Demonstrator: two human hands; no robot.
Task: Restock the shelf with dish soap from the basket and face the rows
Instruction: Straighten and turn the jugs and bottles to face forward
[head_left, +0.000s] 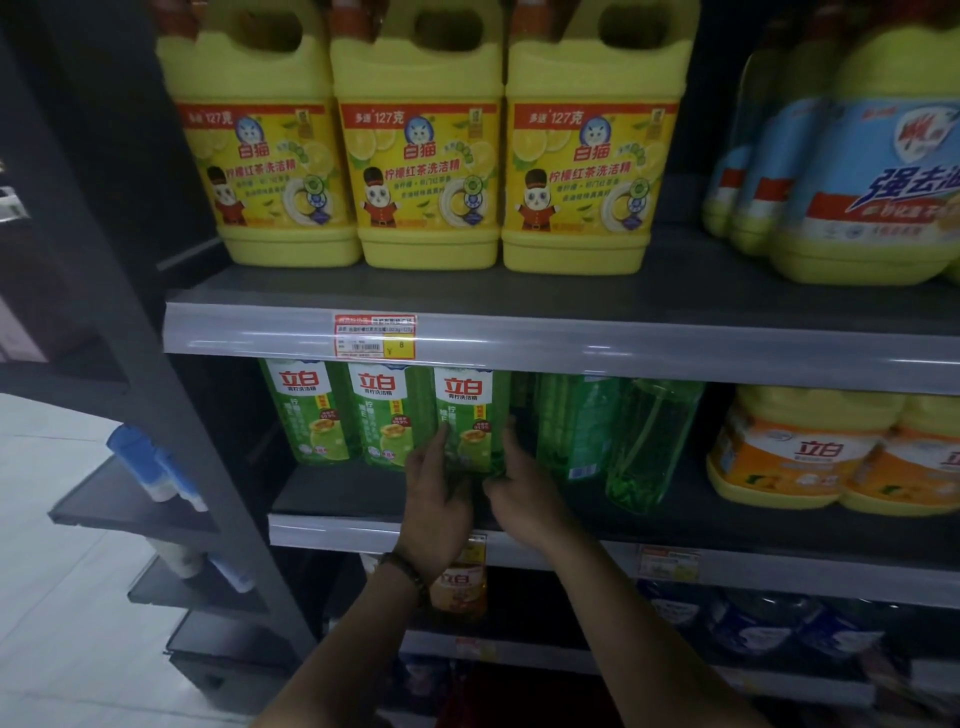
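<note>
Where both forearms rise from the bottom edge of the frame, their elbows are cut off, and a dark beaded bracelet (406, 569) circles the left wrist. Behind that wrist, on the dim lower shelf, an orange-labelled bottle (460, 578) is half covered, and the dark blue bottles (748, 623) at lower right are too murky to read. Just above, at mid-frame, the left hand (435, 501) holds the lower left side of the green dish soap bottle (470, 415), its fingers running up the label edge. The right hand (522, 499) holds the bottle's right side, with fingertips reaching into the dark gap behind, where they are lost. This bottle stands upright on the middle shelf (363, 499), third in a row, touching the two labelled green bottles (389, 415) to its left. To its right, the turned green bottles (576, 426) show no front label, and the outermost leans slightly. All their caps are hidden behind the price rail (571, 343), which carries a red and yellow price tag (375, 335). At centre right, orange-labelled jugs (800, 452) run off the frame. Farther up, three yellow jugs (421, 156) stand side by side, handles cropped by the top edge, and blue-labelled jugs (857, 171) are cut off at the upper right.
</note>
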